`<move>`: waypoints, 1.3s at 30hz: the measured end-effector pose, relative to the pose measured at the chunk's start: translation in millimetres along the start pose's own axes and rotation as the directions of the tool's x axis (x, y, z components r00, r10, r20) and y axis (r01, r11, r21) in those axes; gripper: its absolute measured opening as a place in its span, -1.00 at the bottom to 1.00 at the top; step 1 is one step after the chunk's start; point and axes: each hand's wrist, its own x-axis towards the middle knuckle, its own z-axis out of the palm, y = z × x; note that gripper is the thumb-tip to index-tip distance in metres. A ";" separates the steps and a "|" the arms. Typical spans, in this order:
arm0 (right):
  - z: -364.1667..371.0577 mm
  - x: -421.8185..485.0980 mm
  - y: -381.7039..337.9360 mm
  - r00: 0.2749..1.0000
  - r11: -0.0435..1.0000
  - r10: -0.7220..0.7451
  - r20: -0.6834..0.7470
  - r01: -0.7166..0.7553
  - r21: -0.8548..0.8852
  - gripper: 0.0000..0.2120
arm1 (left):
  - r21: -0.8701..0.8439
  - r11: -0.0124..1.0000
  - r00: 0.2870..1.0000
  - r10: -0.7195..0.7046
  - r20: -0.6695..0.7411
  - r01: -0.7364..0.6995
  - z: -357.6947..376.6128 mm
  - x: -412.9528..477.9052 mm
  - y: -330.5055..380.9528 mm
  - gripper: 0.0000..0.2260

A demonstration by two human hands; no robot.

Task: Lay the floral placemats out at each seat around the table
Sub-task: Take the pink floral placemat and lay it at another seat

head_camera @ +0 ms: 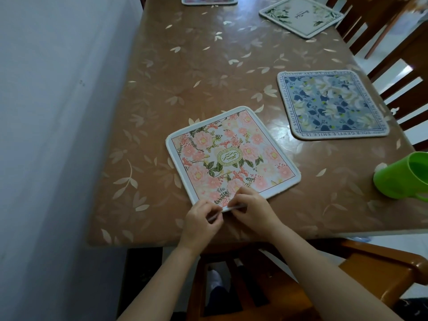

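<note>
Pinching the near edge of the pink placemat (231,156), both hands work close together at the near side of the table (185,66). I see the left hand (201,224) with its fingers curled round the edge, and the right hand (251,209) just beside it, fingertips on top of the mat and thumb tucked below. Between them that edge is raised a little off the tablecloth, while the rest of the mat lies flat, turned askew to the table's edge.

To the right and a bit farther off, a blue placemat (331,104) lies flat near the right edge, in front of a wooden chair (393,72). Farther along the same side I make out a white placemat (301,16) with green leaves. At the far end a fourth placemat (209,0) is cut off by the top of the view, so I cannot tell its pattern. A green cup (403,174) stands at the right, near the table's corner. A pale wall (58,112) runs along the left.
</note>
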 end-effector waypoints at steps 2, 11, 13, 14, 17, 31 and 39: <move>-5.6 -3.8 4.3 0.999 0.999 0.036 0.006 -0.036 0.033 -0.94 | 0.022 0.998 0.997 0.062 0.042 -0.062 0.6 -0.6 1.5 -0.94; -40.6 -13.0 27.2 0.994 0.994 0.107 -0.015 -0.106 0.032 -0.90 | 0.064 0.995 0.997 0.076 0.009 -0.076 -7.4 10.9 -3.3 -0.86; -47.3 -15.2 31.5 0.992 0.993 0.117 -0.046 -0.117 0.009 -0.90 | 0.041 0.996 0.997 0.075 0.006 -0.075 -6.9 15.9 -0.6 -0.89; -49.9 -16.4 32.1 0.992 0.993 0.115 -0.054 -0.116 -0.004 -0.89 | 0.031 0.997 0.997 0.074 0.010 -0.075 -5.8 18.1 1.4 -0.89; -53.3 -19.9 25.3 0.997 0.997 0.072 0.004 -0.072 -0.029 -0.90 | 0.035 0.994 0.993 0.106 0.049 -0.108 2.0 24.3 10.7 -0.90; -62.2 -45.9 32.9 0.989 0.988 0.146 -0.024 -0.147 -0.039 -0.95 | 0.144 0.963 0.952 0.187 0.242 -0.226 21.8 47.6 5.8 -0.88; -40.7 -41.9 32.6 0.994 0.993 0.102 0.026 -0.100 -0.059 -0.99 | 0.216 0.963 0.967 0.108 0.230 -0.159 -0.6 54.3 -17.1 -0.85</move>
